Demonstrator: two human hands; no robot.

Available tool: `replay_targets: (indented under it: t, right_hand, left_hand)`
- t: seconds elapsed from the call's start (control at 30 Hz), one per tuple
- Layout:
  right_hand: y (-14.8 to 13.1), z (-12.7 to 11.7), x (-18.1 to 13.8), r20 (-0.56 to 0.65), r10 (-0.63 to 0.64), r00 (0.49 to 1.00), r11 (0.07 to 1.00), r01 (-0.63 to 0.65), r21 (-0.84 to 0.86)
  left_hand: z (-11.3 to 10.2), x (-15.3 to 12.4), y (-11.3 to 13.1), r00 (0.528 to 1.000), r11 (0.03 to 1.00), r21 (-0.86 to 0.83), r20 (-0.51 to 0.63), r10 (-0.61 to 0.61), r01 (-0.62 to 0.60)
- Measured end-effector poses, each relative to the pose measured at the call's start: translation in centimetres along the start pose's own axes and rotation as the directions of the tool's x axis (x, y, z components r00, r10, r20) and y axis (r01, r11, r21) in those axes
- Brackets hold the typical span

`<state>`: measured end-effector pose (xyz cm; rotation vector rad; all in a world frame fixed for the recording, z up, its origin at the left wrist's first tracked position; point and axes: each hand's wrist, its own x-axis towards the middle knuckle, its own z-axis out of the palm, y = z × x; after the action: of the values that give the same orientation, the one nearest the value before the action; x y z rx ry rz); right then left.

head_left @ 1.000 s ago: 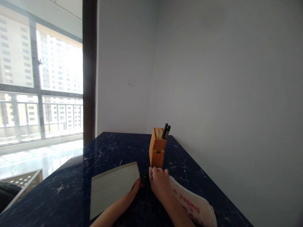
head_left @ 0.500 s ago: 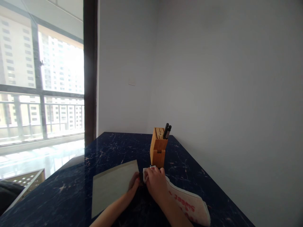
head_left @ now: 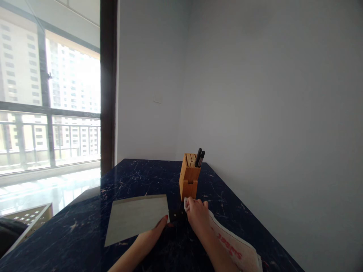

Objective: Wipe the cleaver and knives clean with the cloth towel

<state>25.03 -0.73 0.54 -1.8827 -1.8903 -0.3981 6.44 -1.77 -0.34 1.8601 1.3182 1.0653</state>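
Your right hand (head_left: 197, 214) clutches the cloth (head_left: 232, 245) against the cleaver (head_left: 136, 219) handle; your left hand (head_left: 157, 232) rests unclenched beside it.

Bright window (head_left: 48, 94) glare left; edges seemingly warped.

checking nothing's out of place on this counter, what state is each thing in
cleaver, lying flat on the countertop
cloth, one end bunched in the right hand, the rest trailing on the countertop
knife block, upright, two black handles in its slots
left hand, open, fingertips at the blade's near corner
right hand, shut on the cloth, by the cleaver's black handle
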Motion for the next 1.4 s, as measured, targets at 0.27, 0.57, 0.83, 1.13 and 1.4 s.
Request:
replay_targets:
  t: [0.27,0.57,0.83,1.13,1.4]
  right_hand:
    - [-1.9,-0.3,-0.2,-0.035,-0.107,0.994,0.991,0.11,0.078]
    - [0.1,0.1,0.4,-0.117,0.046,0.992,0.996,-0.037,0.078]
    - [-2.1,-0.4,-0.2,-0.111,-0.107,0.988,0.988,0.118,0.095]
    - [-0.4,-0.3,-0.1,-0.142,-0.003,0.99,1.0,0.006,0.027]
    - [-0.3,-0.8,-0.1,-0.245,0.063,0.967,0.998,-0.062,0.013]
  left_hand:
    - [-0.8,0.3,0.9,0.997,0.888,-0.459,0.083,0.005,0.034]
    - [-1.0,1.0,0.4,0.977,0.752,-0.624,0.153,-0.151,0.214]
    - [-0.2,1.3,-1.5,0.996,0.779,-0.62,0.061,-0.07,0.093]
    - [-0.9,0.4,0.2,0.998,0.862,-0.503,-0.001,-0.069,0.06]
    - [-1.3,0.9,-0.5,0.979,0.847,-0.496,0.034,-0.203,0.193]
